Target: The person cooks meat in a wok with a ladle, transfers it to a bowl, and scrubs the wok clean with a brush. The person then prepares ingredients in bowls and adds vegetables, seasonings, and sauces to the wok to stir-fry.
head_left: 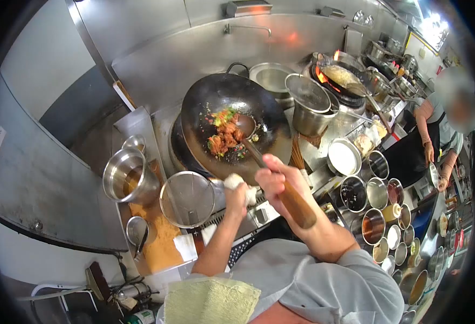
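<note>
A large black wok [199, 100] is tilted toward me over the burner. Browned, glazed pieces of food [226, 135] with chopped green and red bits lie inside it. My left hand [236, 200] is closed around a folded white cloth [244, 189] at the wok's near rim; any handle beneath the cloth is hidden. In my right hand [283, 183] is a ladle [297, 205], gripped by its wooden handle. The ladle's bowl rests in the wok beside the food.
A round mesh strainer [188, 200] and a steel pot [132, 178] stand to the left. Behind on the right, flames rise around a second wok [343, 75]. Several seasoning containers [373, 225] crowd the right counter. A co-worker [437, 119] holds a bowl at far right.
</note>
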`<action>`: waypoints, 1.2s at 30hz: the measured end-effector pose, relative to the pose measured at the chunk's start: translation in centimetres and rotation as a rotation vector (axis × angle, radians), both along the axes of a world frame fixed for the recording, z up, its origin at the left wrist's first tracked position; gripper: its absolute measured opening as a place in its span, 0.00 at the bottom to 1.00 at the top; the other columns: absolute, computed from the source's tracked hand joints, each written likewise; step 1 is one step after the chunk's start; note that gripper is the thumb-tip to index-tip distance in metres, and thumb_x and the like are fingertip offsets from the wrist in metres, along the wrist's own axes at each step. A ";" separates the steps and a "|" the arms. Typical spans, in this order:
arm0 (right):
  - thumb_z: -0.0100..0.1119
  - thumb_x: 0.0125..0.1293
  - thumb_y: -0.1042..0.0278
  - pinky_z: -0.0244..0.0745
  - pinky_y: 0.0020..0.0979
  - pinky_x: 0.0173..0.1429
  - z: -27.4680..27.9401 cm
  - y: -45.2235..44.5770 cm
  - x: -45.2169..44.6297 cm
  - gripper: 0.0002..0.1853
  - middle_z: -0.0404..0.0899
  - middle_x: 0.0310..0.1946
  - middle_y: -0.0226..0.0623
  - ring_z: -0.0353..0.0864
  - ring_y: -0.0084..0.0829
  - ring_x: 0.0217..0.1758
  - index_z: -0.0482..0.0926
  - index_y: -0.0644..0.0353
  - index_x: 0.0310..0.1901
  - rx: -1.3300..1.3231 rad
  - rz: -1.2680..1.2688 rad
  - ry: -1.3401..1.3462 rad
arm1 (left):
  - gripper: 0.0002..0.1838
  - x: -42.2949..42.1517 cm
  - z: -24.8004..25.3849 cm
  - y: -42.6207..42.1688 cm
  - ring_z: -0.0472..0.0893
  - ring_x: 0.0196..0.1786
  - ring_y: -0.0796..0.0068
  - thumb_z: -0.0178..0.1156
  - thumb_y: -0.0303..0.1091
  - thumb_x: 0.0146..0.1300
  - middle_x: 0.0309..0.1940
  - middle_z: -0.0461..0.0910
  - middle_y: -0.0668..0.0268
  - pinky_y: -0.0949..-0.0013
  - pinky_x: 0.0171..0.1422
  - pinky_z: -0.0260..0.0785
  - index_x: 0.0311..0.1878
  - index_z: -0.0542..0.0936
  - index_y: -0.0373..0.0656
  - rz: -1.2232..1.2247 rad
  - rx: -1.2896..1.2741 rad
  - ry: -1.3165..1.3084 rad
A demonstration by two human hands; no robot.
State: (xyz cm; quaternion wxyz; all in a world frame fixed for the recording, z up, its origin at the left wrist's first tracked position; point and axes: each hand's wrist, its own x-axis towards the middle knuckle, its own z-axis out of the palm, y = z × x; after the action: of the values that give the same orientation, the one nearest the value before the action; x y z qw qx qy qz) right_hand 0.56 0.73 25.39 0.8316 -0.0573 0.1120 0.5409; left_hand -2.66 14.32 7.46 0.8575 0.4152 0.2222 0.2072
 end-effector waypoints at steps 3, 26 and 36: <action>0.47 0.75 0.67 0.76 0.22 0.24 0.6 1.1 0.7 0.14 0.65 0.28 0.37 0.70 0.22 0.20 0.63 0.68 0.34 0.088 -0.090 0.152 | 0.06 0.3 -0.5 0.8 0.76 0.26 0.78 0.53 0.22 0.55 0.28 0.74 0.71 0.72 0.29 0.69 0.33 0.73 0.45 -0.110 -0.128 -0.031; 0.42 0.72 0.76 0.61 0.12 0.11 -12.1 -10.9 6.6 0.04 0.60 0.30 0.31 0.60 0.09 0.17 0.67 0.56 0.41 0.235 0.007 0.012 | 0.10 3.3 -1.4 -5.4 0.81 0.46 0.56 0.50 0.36 0.66 0.40 0.81 0.54 0.53 0.52 0.74 0.42 0.75 0.40 -0.078 -0.593 0.012; 0.43 0.71 0.77 0.58 0.15 0.09 -10.5 -13.7 -3.0 0.04 0.59 0.28 0.31 0.57 0.09 0.16 0.64 0.55 0.39 0.227 -0.150 -0.193 | 0.08 1.7 -6.1 -0.8 0.83 0.40 0.58 0.49 0.34 0.66 0.38 0.82 0.54 0.55 0.43 0.77 0.40 0.74 0.40 -0.298 -0.283 0.029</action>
State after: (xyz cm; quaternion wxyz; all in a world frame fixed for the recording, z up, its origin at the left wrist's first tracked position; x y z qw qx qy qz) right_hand -2.45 -13.02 14.88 0.8777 -0.0061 -0.0261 0.4784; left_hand -0.95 13.51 1.39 0.9251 0.3220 0.1977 0.0389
